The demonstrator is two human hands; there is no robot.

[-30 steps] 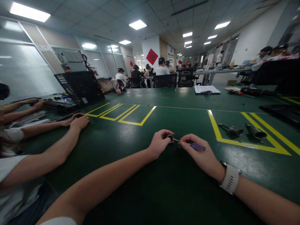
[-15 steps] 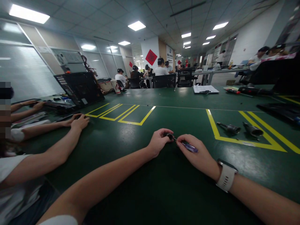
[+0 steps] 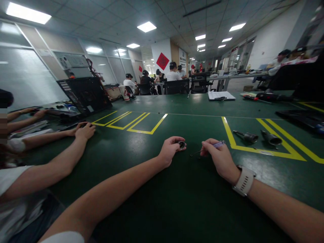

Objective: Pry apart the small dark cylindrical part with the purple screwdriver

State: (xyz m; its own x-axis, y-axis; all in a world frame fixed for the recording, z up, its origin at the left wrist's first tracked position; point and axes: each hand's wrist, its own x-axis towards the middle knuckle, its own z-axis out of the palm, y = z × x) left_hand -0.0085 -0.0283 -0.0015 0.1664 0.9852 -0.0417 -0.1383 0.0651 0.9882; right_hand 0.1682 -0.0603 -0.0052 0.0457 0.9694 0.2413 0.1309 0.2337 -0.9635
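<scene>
Left hand (image 3: 170, 150) clasps one round metal part (image 3: 181, 145); right hand (image 3: 218, 157) pinches one purple-handled screwdriver (image 3: 218, 144).

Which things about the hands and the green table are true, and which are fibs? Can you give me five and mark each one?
1. The right hand holds a screwdriver. True.
2. The left hand holds a round hollow part. True.
3. The screwdriver's tip is inside the round hollow part. False: a gap shows between them.
4. The green table has yellow lines on it. True.
5. Something is strapped round the left wrist. False: the pale watch strap goes round the right wrist.
</scene>
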